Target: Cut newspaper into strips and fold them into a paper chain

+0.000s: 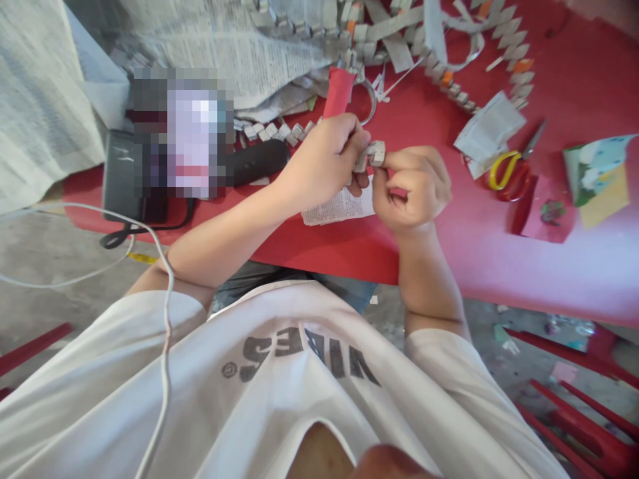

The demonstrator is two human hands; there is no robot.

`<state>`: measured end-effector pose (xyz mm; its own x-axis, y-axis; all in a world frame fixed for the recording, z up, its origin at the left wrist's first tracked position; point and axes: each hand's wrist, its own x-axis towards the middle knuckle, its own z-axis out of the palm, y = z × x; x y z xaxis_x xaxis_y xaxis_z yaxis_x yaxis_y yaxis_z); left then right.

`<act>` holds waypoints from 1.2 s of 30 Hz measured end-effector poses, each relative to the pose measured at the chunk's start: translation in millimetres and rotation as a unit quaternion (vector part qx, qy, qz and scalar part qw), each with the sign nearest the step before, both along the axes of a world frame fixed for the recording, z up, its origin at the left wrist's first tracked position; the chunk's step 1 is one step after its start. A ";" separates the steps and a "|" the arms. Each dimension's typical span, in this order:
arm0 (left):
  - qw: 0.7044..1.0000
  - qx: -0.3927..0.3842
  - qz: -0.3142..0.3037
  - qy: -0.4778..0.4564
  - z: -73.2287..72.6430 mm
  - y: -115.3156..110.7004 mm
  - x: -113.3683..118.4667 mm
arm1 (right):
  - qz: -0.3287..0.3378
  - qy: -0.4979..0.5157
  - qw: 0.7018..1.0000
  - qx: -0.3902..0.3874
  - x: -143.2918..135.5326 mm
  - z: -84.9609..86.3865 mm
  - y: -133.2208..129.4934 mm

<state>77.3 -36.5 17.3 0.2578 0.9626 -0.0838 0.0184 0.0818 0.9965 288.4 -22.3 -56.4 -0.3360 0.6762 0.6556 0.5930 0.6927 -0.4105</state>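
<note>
On the tabletop (349, 263), newspapers (210, 40) are lying behind the left hand (327, 154), a paper chain (520, 78) is stretching behind the right hand (414, 186), and scissors (509, 183) are resting farther right, between some paper (492, 130) and a card (602, 176).

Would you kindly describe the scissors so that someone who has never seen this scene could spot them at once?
On the red table, look just right of the person's right hand. Between the folded paper and the blue-green patterned piece lie the scissors. Their yellow and red handle loops and pointed metal blade set them apart from the papers nearby.
</note>
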 end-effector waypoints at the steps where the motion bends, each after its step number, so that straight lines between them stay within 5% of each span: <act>1: 1.000 0.003 0.000 -0.003 -0.6 -0.2 0.3 | 0.001 0.003 1.000 -0.006 0.6 -1.1 0.5; 7: 1.000 -0.004 -0.006 -0.005 -1.8 0.4 1.7 | -0.006 -0.007 0.999 -0.042 0.6 -3.7 2.7; 13: 0.999 -0.036 -0.004 -0.036 -5.6 3.2 0.6 | 0.007 0.087 0.987 0.138 -7.5 0.6 4.5; 19: 1.000 -0.023 -0.007 -0.007 -3.4 5.1 -0.5 | -0.117 0.032 0.992 -0.018 -5.5 -4.6 -0.2; 25: 0.999 -0.028 -0.036 0.019 -1.3 8.2 -6.7 | 0.019 0.113 0.983 0.143 -6.4 -3.8 10.4; 27: 0.998 -0.027 -0.054 0.017 -1.3 9.9 -9.9 | 0.018 0.099 0.981 0.163 -6.6 -4.8 11.8; 33: 0.995 -0.021 -0.088 0.034 1.4 12.9 -18.3 | -0.048 0.080 0.990 0.109 -4.8 -5.5 2.5; 36: 0.996 0.007 -0.078 0.052 -0.9 13.2 -18.7 | -0.060 0.038 0.997 0.009 -8.1 4.9 -6.7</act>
